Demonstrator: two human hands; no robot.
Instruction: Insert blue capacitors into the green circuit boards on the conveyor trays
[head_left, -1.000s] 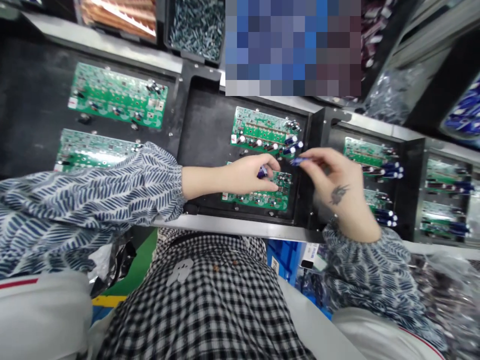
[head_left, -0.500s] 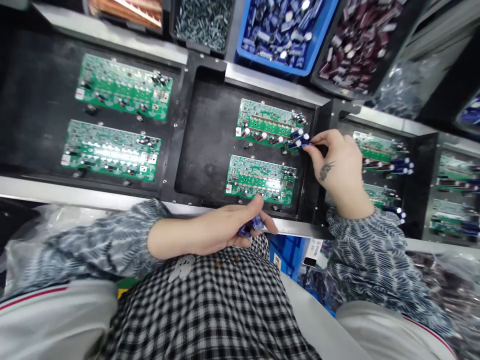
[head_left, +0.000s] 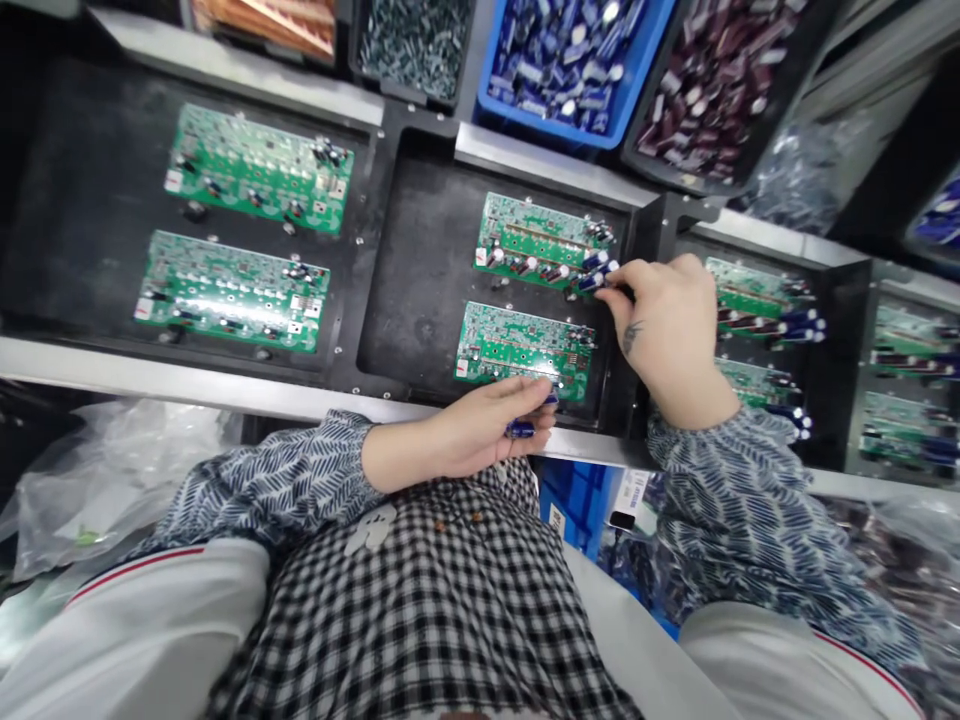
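My right hand [head_left: 666, 325] is closed in a pinch at the right end of the upper green circuit board [head_left: 536, 238], its fingertips on a blue capacitor [head_left: 591, 281]. More blue capacitors stand beside it, and several brown capacitors [head_left: 530, 265] line the board's near edge. In front of the lower circuit board [head_left: 517, 335], my left hand [head_left: 484, 425] is curled palm-up around loose blue capacitors [head_left: 520, 429]. Its fingertips overlap that board's near edge and hide part of it.
Two circuit boards [head_left: 259, 165] lie in the left black tray [head_left: 67, 220]; further boards [head_left: 757, 290] with capacitors sit to the right. Behind stand a blue bin [head_left: 487, 108] of blue capacitors, a bin of brown capacitors [head_left: 712, 90] and one of small dark parts [head_left: 416, 45].
My left hand has moved right and up, towards the lower board, with its blue capacitors. My right hand has shifted slightly left, still at the upper board's right end.
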